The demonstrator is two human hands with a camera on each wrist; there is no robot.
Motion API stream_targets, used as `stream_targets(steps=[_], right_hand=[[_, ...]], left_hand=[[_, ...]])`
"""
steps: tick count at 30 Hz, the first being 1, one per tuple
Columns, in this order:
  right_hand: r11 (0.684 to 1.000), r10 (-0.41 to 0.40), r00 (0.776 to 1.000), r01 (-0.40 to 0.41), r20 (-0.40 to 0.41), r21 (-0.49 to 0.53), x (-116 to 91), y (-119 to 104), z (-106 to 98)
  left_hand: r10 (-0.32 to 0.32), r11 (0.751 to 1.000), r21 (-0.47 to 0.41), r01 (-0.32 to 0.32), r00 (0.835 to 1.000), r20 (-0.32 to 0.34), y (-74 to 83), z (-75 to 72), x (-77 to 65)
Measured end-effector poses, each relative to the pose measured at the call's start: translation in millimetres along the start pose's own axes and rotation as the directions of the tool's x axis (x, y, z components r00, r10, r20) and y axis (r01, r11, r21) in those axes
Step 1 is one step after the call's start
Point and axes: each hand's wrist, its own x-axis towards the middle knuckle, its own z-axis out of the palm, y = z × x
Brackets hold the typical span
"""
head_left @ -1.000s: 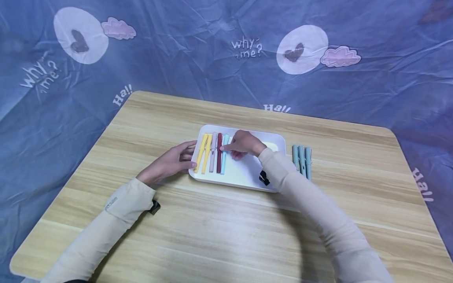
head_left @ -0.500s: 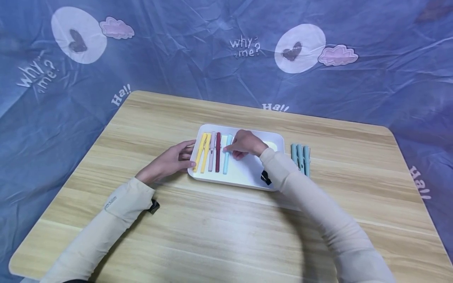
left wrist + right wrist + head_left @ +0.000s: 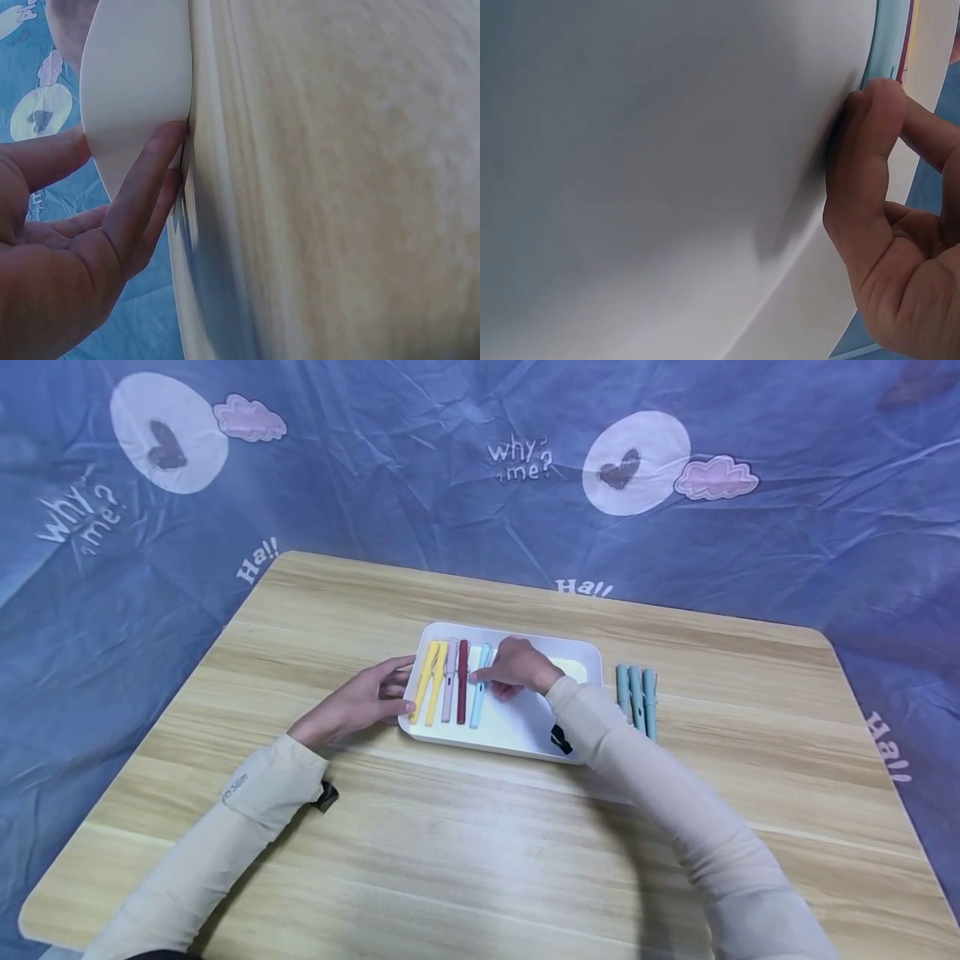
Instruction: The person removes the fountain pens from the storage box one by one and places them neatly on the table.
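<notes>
A white tray [image 3: 495, 747] holds a row of pens. From left to right lie two yellow pens [image 3: 437, 693], a lilac pen [image 3: 448, 689], a dark red pen [image 3: 462, 693] and a light blue pen [image 3: 476, 708]. My right hand [image 3: 519, 665] reaches into the tray and pinches the light blue pen between thumb and fingertips. At the left end, my left hand [image 3: 365, 700] holds the tray wall. The left wrist view shows its thumb [image 3: 56, 159] at the rim and its fingers [image 3: 142, 184] against the outer side, low by the table.
Several teal pens [image 3: 637, 693] lie side by side on the wooden table [image 3: 420, 852], just right of the tray and partly behind the right sleeve [image 3: 660, 793]. A blue printed cloth [image 3: 420, 485] hangs behind the table's far edge.
The light blue pen slid right from beside the dark red pen, then shifted slightly back left, leaving a small gap. My right hand moved with it; my left hand stayed on the tray.
</notes>
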Motion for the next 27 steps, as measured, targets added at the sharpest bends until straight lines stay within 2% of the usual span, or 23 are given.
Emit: stream_targets(steps=[8, 17, 21, 27], right_hand=[[0.997, -0.003, 1.000, 0.002, 0.018, 0.075, -1.7, 2.2, -0.5], [0.972, -0.102, 0.989, 0.076, 0.108, 0.224, -12.6, 8.9, -10.9], [0.965, -0.128, 0.987, 0.100, 0.100, 0.243, -17.7, 7.3, -16.7], [0.966, -0.114, 0.988, 0.086, 0.104, 0.242, -19.3, 6.4, -20.5]], left_hand=[[-0.011, 1.000, 0.019, 0.012, 1.000, -0.009, 1.1, -0.1, -0.4], [-0.021, 1.000, 0.018, 0.021, 1.000, -0.009, 1.6, 1.1, -0.8], [-0.021, 1.000, 0.012, 0.021, 1.000, -0.011, 1.5, 0.5, -1.3], [-0.012, 1.000, 0.014, 0.013, 1.000, -0.008, 1.2, 0.7, 0.8]])
